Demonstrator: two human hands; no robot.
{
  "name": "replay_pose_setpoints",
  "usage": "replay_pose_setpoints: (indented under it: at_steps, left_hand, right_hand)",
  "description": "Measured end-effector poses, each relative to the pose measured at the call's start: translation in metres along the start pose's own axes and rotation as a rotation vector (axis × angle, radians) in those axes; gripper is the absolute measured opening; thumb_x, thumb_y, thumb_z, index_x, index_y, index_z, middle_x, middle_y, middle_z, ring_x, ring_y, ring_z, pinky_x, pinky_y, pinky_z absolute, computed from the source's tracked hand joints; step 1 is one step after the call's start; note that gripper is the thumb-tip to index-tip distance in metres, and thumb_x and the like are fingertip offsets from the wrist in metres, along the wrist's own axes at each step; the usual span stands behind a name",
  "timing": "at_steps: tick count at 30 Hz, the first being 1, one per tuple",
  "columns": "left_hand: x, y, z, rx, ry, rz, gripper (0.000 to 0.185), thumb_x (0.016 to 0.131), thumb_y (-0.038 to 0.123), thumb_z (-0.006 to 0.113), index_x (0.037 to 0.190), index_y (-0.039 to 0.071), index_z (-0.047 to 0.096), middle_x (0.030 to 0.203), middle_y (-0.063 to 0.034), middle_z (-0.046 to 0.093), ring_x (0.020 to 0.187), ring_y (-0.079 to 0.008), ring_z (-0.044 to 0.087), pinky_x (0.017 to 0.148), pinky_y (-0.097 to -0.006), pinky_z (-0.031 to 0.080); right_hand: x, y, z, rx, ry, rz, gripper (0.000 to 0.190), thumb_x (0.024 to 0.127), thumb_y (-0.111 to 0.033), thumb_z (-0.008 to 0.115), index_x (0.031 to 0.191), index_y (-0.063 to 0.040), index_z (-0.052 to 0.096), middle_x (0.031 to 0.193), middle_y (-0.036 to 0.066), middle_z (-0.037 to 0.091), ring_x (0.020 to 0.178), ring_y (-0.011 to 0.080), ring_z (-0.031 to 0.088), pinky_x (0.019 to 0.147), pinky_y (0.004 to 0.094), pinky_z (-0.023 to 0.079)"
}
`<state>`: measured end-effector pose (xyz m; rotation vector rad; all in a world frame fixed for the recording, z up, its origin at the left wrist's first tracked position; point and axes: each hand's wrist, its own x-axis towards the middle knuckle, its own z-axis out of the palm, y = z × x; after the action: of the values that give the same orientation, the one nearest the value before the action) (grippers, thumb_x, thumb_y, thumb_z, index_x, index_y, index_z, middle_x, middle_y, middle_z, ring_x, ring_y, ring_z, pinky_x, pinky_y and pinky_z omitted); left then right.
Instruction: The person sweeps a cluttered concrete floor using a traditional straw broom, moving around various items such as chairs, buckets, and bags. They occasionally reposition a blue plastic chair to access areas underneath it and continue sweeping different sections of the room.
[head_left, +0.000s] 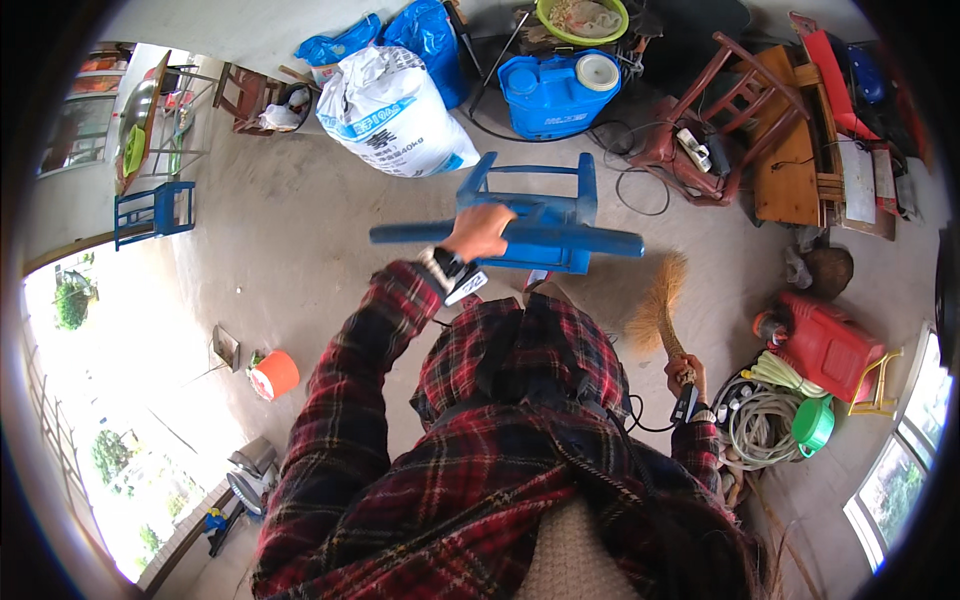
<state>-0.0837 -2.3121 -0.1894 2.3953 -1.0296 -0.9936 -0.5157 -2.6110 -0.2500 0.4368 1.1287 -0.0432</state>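
My left hand (480, 231) grips the long top board of a blue wooden bench (574, 237) in front of my legs. The bench's legs and rungs show beyond the board, towards the far wall. Whether its feet rest on the floor, I cannot tell. In my right hand (684, 373) is the bound handle of a straw hand broom (666, 300), held low at my right side. The broom's bristles fan out over the concrete floor, to the right of the bench. Part of my left fingers is hidden behind the board.
Beyond the bench stand a white woven sack (394, 120) and a blue sprayer tank (559, 94). A reddish wooden chair (720, 135) bears a power strip. To my right lie coiled hoses (761, 424) beside a red machine (829, 345). An orange bucket (276, 374) and a dustpan (225, 348) are left.
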Motion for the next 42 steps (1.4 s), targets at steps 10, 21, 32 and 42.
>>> replay_pose_setpoints:
  at_steps: [10, 21, 32, 42]
  left_hand:
    - [0.201, 0.049, -0.029, 0.392, 0.691, 0.167, 0.031, 0.062, 0.021, 0.065, 0.088, 0.009, 0.056, 0.078, -0.0130, 0.058, 0.077, -0.0301, 0.055, 0.065, -0.0426, 0.037]
    - [0.290, -0.032, -0.092, 0.610, 0.695, 0.102, 0.069, 0.063, 0.017, 0.066, 0.126, 0.014, 0.037, 0.111, -0.0123, 0.049, 0.107, -0.0285, 0.044, 0.090, -0.0426, 0.033]
    - [0.305, -0.077, -0.084, 0.313, 0.507, 0.021, 0.072, 0.073, 0.024, 0.061, 0.135, 0.017, 0.026, 0.136, -0.0186, 0.029, 0.123, -0.0356, 0.032, 0.100, -0.0409, 0.031]
    - [0.035, -0.075, 0.004, -0.584, 0.170, -0.007, 0.025, 0.081, 0.006, 0.053, 0.105, 0.001, 0.057, 0.104, -0.0075, 0.060, 0.095, -0.0139, 0.056, 0.083, -0.0281, 0.045]
  right_hand:
    - [-0.040, -0.015, -0.001, 0.196, -0.006, 0.014, 0.010, 0.078, -0.008, 0.055, 0.073, -0.003, 0.047, 0.067, 0.003, 0.048, 0.062, 0.0119, 0.049, 0.053, 0.0212, 0.045]
    - [-0.060, -0.017, -0.008, 0.243, 0.027, 0.099, 0.015, 0.079, -0.010, 0.051, 0.070, -0.004, 0.041, 0.065, 0.002, 0.043, 0.058, 0.0099, 0.044, 0.049, 0.0213, 0.041]
    - [-0.077, 0.011, 0.016, 0.242, -0.073, -0.139, 0.015, 0.081, -0.008, 0.051, 0.080, 0.002, 0.040, 0.067, 0.004, 0.044, 0.057, 0.0088, 0.046, 0.051, 0.0201, 0.045]
    - [0.061, 0.059, 0.130, -0.374, -0.063, -0.002, 0.013, 0.079, -0.005, 0.052, 0.068, -0.004, 0.044, 0.060, 0.004, 0.048, 0.056, 0.0134, 0.050, 0.052, 0.0237, 0.045]
